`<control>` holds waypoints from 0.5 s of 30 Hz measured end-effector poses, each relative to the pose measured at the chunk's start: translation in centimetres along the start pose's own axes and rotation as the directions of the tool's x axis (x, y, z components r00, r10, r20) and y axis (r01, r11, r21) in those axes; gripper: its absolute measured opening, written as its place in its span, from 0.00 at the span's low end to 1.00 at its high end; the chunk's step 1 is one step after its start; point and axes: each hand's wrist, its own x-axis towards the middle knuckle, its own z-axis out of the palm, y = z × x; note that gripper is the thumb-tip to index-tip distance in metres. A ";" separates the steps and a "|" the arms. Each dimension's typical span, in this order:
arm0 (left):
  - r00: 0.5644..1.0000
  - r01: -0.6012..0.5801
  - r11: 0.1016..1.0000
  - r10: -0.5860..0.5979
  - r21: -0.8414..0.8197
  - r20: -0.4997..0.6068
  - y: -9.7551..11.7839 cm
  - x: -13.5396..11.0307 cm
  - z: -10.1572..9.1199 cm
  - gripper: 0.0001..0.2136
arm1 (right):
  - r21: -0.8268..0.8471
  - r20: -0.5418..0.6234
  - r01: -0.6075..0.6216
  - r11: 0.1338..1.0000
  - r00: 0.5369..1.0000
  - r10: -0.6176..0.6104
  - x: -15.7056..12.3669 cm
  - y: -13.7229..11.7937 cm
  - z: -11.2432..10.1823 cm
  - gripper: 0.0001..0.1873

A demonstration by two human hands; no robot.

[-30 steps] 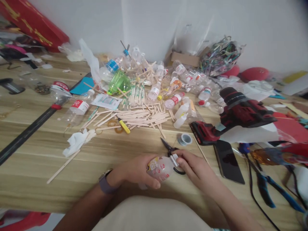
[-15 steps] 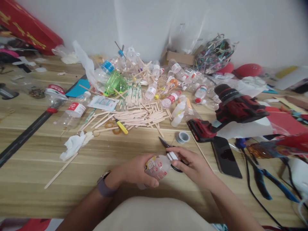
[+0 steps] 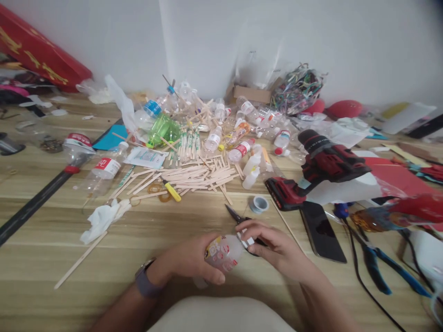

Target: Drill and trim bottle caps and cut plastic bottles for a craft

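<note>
Left hand [image 3: 188,258]: we had its fingers and thumb wrapped round the body of a clear bottle [image 3: 223,253], spread only as wide as the bottle itself.
Bottle: it was tipped sideways close in front of us, neck toward the right hand [image 3: 277,251]; we could not tell whether it touched the desk [image 3: 38,272].
Handling: we judged it light, thin-walled and rather slick, likely to dent under a hard squeeze; the body suited a gentle wrap, the stiffer neck a firmer grip.
Right hand: we had its thumb and fingers nearly together, pinching the white cap [image 3: 246,237] at the neck end.
Black scissors [image 3: 232,214]: they lay just beyond, partly hidden by our right hand.
Wire spool [image 3: 259,204]: it sat near the scissors.
Farther off: we saw loose sticks [image 3: 200,177], then other bottles [image 3: 212,139].
</note>
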 end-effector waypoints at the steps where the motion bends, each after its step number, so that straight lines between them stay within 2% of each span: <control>1: 1.000 0.005 1.000 -0.005 -0.013 0.005 0.0 0.0 0.0 0.27 | 0.002 -0.011 0.004 1.000 1.000 -0.004 -0.1 0.1 0.0 0.06; 4: 1.000 -0.003 0.998 0.003 -0.057 0.007 0.1 -0.2 0.1 0.27 | -0.002 -0.109 0.007 1.000 0.994 -0.007 -0.6 0.5 -0.2 0.05; 6: 1.000 -0.010 0.996 0.009 -0.086 -0.005 0.1 -0.2 0.2 0.27 | 0.002 -0.228 -0.021 1.000 0.973 0.021 -0.9 1.1 -0.3 0.07; 10: 0.996 -0.040 0.992 0.031 -0.117 -0.081 0.0 -0.3 0.5 0.34 | -0.149 -0.464 -0.207 0.967 0.878 0.116 -1.5 2.9 -1.0 0.14; 15: 0.948 -0.201 0.978 0.180 -0.053 -0.263 -0.9 0.0 0.6 0.38 | -0.305 -0.623 -0.414 0.858 0.768 0.149 -2.7 4.7 -2.1 0.12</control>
